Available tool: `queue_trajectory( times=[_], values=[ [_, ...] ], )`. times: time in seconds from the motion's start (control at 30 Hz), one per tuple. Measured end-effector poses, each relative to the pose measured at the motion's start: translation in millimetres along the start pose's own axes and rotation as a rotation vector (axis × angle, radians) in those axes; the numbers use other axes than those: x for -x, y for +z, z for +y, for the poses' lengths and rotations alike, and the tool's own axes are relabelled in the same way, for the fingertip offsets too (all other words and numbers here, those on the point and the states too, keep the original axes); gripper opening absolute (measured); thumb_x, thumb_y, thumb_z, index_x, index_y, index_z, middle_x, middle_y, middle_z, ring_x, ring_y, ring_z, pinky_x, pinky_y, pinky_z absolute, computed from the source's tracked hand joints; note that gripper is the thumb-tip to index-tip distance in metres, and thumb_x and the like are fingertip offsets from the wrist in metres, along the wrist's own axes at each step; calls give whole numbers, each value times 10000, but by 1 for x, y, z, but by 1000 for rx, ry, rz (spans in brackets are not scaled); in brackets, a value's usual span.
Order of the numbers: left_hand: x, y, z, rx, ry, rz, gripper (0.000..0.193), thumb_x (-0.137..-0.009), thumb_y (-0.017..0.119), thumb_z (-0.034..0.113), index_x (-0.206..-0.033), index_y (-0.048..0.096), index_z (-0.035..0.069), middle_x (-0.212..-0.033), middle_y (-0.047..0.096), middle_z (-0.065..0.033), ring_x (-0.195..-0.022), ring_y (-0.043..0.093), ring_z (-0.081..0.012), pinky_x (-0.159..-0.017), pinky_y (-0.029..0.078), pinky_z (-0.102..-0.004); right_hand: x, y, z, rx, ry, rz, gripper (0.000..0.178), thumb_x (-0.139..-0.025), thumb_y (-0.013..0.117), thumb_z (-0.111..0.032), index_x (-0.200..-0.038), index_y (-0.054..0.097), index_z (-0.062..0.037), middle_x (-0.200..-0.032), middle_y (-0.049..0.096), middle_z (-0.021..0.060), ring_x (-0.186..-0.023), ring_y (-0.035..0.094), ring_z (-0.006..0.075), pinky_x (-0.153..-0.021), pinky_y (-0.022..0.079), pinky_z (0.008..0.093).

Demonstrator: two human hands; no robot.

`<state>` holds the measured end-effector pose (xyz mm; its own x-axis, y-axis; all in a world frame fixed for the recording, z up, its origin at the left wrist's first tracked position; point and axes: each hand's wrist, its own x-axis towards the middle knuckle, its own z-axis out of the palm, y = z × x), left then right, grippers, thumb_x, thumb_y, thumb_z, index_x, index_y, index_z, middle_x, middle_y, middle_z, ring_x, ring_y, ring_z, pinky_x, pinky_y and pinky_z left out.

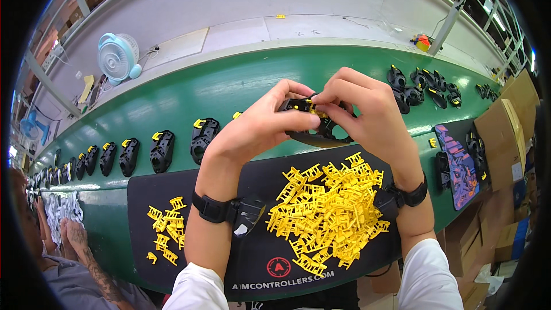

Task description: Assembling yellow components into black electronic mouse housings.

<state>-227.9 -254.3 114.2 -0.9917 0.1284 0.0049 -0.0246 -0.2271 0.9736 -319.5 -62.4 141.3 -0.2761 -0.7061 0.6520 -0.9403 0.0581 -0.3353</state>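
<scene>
Shell (313, 136) in the left hand (267, 115), right hand (364, 103) working at its top

The green table (241, 74) curves across the whole view. At its left end a co-worker (86, 278) sits with a bare forearm on it. A black mat (252, 255) covers the near part of the table, and cardboard boxes (502, 146) stand off its right end. A pale blue fan (117, 57) is on the ledge behind, at left. On the mat lies a broad yellow pile (327, 218), with a smaller heap (168, 227) to its left.

The left hand is closed around the shell, raised above the mat's far edge, its thumb along the near side. The right hand's thumb and forefinger are bent in close at the top; whether they pinch a part or only press cannot be told.

More black shells stand in a row (162, 151) to the left, many bearing yellow, and others sit in a group (414, 95) at right. Smallest, a yellow clip (310, 105) shows on the held shell, beside the right fingertips.
</scene>
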Motion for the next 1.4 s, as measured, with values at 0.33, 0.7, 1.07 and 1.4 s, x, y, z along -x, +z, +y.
queue_trajectory(
  times=[0.33, 0.7, 1.07, 1.4],
  values=[
    [-18, 24, -14, 130, 443, 8, 687, -983, 645, 209, -1521, 283, -18, -1287, 551, -107, -1065, 586, -180, -865, 518, -332, -6, -8, -5, 115, 96, 377, 219, -802, 744, 34, -996, 755, -67, -826, 692, 54, -672, 659, 137, -557, 498, 260],
    [-10, 31, -8, -31, 426, 108, 753, -1027, 296, 636, -1592, 203, 146, -1137, 620, -79, -867, 649, -179, -604, 530, -328, -1, 6, -8, 114, -43, 352, 305, -830, 702, 30, -1104, 765, -88, -959, 664, 61, -692, 617, 147, -563, 471, 278],
    [-11, 37, -4, 90, 330, 176, 748, -1013, 342, 616, -1441, 456, 13, -1324, 580, -112, -1175, 603, -191, -979, 522, -362, 0, -4, 5, -606, 297, -32, 110, -926, 684, -57, -1034, 689, -38, -692, 384, -101, -647, 345, 2, -582, 304, 193],
    [-12, 35, -1, 162, 263, 173, 730, -1005, 327, 644, -1348, 529, 33, -1101, 648, -103, -867, 609, -151, -707, 473, -283, 0, -10, -2, -815, 556, -184, 117, -900, 718, -42, -997, 652, -50, -683, 359, -107, -646, 353, 3, -575, 316, 189]
  ],
)
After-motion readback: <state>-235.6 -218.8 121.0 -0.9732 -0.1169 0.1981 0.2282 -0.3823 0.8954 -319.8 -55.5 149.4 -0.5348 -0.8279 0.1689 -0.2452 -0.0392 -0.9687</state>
